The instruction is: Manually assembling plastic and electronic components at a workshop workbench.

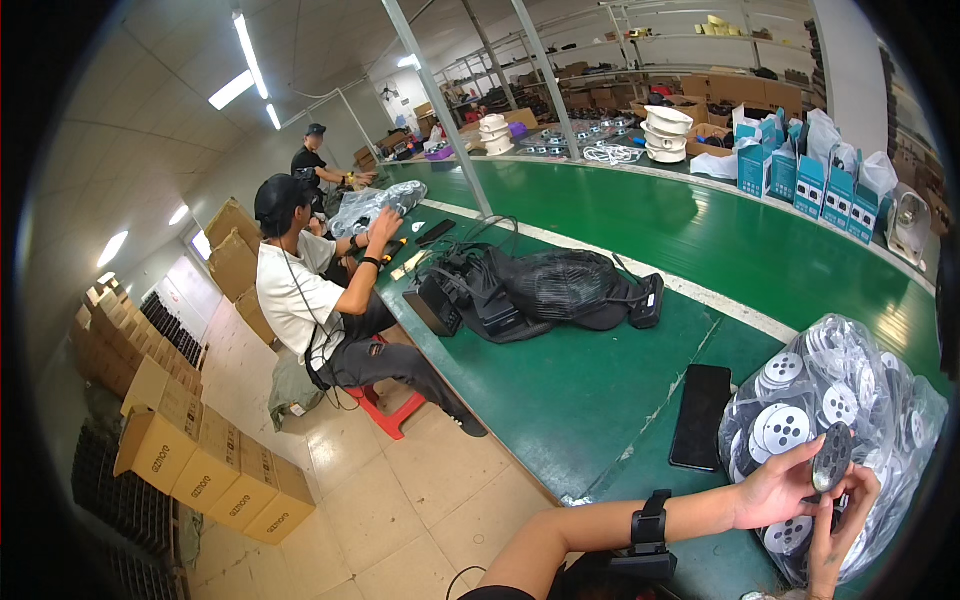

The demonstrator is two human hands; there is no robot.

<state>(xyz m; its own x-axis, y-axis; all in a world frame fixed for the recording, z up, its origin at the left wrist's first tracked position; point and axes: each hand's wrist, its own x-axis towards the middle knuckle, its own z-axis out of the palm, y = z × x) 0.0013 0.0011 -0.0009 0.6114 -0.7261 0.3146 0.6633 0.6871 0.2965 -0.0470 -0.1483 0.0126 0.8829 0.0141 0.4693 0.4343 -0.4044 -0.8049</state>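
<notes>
Dark disc (832,457): rim pinched by left hand (768,498), apparently right hand (838,525) too, keeping face exposed.
Clear bag (895,440): placed within grip's reach.

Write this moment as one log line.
left hand: holds dark disc; right hand: holds same disc; near: bag of white discs, phone

L grip (768,492) & R grip (843,515) hold dk holed disc (832,457) in front of clr bag (898,490) w/ many wht discs (785,428). Blk phone (700,416) on grn bench (590,420), L of bag. Co-worker (305,285), wht tee, sits on red stool (397,412).
</notes>
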